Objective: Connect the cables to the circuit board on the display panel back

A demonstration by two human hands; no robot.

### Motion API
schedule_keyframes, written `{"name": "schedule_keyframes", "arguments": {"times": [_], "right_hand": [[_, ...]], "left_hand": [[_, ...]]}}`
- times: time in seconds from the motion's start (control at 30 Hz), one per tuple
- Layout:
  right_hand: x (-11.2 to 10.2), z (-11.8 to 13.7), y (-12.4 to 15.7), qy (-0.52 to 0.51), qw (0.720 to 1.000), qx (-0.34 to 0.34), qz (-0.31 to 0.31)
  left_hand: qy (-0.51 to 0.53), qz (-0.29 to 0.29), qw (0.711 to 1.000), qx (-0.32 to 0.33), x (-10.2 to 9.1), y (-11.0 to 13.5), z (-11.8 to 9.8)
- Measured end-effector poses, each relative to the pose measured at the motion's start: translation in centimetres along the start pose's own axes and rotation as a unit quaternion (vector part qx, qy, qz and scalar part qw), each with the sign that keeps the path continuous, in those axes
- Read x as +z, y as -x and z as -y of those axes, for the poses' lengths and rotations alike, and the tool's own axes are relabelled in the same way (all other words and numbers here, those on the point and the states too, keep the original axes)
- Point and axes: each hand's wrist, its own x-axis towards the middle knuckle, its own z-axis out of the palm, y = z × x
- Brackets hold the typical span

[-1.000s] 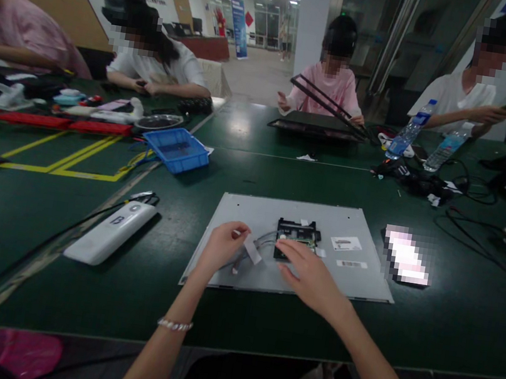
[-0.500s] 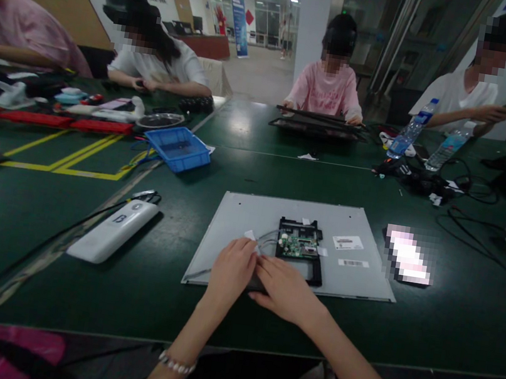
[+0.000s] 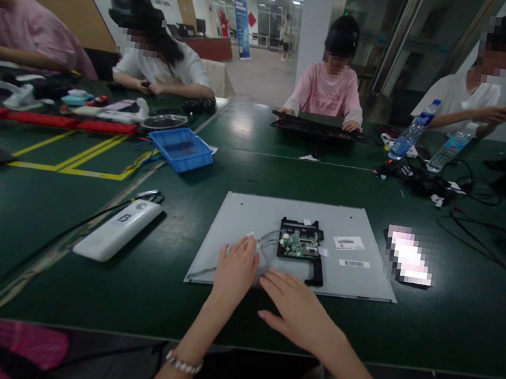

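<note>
A flat grey metal display panel (image 3: 263, 211) lies on the green table in front of me. On its back sits a black plastic frame (image 3: 317, 274) holding a green circuit board (image 3: 296, 245). Thin grey wires (image 3: 269, 236) run left from the board toward my left hand (image 3: 236, 269). That hand rests flat on the panel, its fingers over the wires by a small white piece of tape (image 3: 250, 235). My right hand (image 3: 301, 311) hovers at the panel's front edge, thumb apart from the fingers, with nothing in it.
Left of the panel lies a white power bank (image 3: 118, 229) with a black cable; beyond it stands a blue basket (image 3: 180, 148). A lit phone (image 3: 409, 256) lies to the right. Water bottles (image 3: 414, 130) and cables are farther right. Across the table a person (image 3: 330, 87) handles a dark panel.
My right hand has drawn back toward me and to the right, away from my left hand. My left hand stays on the wires. The person opposite has lowered the dark panel's upper part.
</note>
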Motion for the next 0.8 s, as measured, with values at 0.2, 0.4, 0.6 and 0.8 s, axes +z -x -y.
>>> {"name": "schedule_keyframes", "arguments": {"times": [0.2,0.4,0.6,0.8], "right_hand": [[-4.8,-6.0,2.7,-0.001,0.988,0.115,-0.106],[-5.3,-12.4,3.1,0.052,0.989,0.125,-0.066],[-4.3,-12.5,1.6,0.128,0.983,0.116,-0.06],[-5.5,-13.7,2.6,0.223,0.947,0.178,-0.148]], "left_hand": [[0.017,-0.029,0.999,0.029,-1.7,1.2,0.2],[0.015,-0.002,0.995,0.098,-2.2,1.3,-0.6],[-0.03,0.026,0.994,0.099,-2.5,-0.3,-0.7],[-0.012,-0.081,0.994,0.074,-3.7,-2.0,1.4]]}}
